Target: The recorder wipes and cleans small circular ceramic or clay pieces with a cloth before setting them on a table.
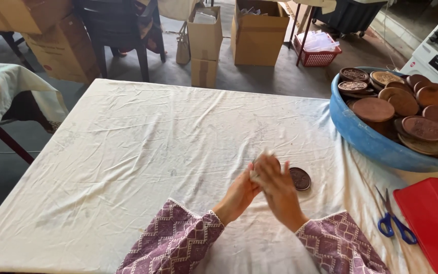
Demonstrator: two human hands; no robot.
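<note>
White-clothed counter, both hands meet mid-air: left hand and right hand fingers pinching a small white scrap, brown embossed disc lying at 3 o'clock, blue tub of discs at 2

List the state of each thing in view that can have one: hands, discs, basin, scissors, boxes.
Left hand: pressed against the right, holding something pale, mostly hidden.
Right hand: raised, covering the left.
Brown disc: flat on the cloth, patterned face up, untouched.
Blue basin: heaped with brown discs.
Blue-handled scissors: closed, lying flat.
Cardboard boxes: open-topped.
</note>
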